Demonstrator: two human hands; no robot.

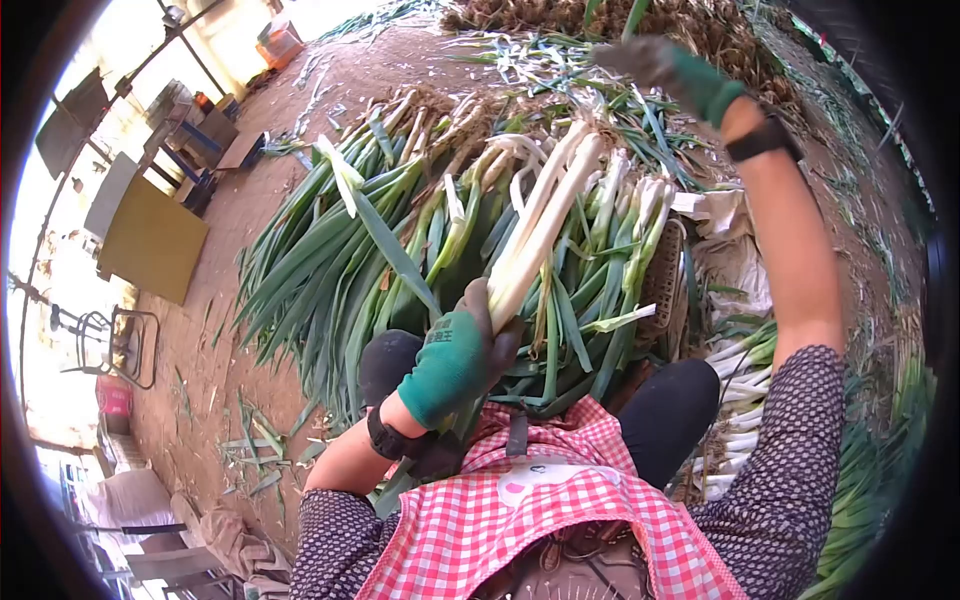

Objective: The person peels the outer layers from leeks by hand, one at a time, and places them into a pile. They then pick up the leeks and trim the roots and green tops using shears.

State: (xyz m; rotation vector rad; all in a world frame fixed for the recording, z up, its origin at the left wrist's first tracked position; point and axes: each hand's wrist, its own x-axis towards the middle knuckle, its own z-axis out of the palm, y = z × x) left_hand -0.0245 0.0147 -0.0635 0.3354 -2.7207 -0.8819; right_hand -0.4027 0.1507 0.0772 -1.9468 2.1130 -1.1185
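My left hand (463,355), in a green glove with dark palm and fingers, is wrapped around several thick leeks (548,225). Their white stalks point up and away from me, roots at the far end, while the leaves run back under my forearm. At the upper right, my right hand (660,70), gloved alike, is stretched far out with its fingers extended and slightly blurred. A green leaf strip (636,18) shows just beyond those fingers; whether it touches them I cannot make out. Between my knees and ahead lies a big heap of untrimmed leeks (340,245).
Cleaned white leeks (740,410) lie beside my right knee, near a woven basket (665,275) and white sacking (735,240). Leaf scraps (530,60) and a brown root pile (740,45) lie farther off. A metal-framed chair (135,345) and yellowish board (152,235) stand left.
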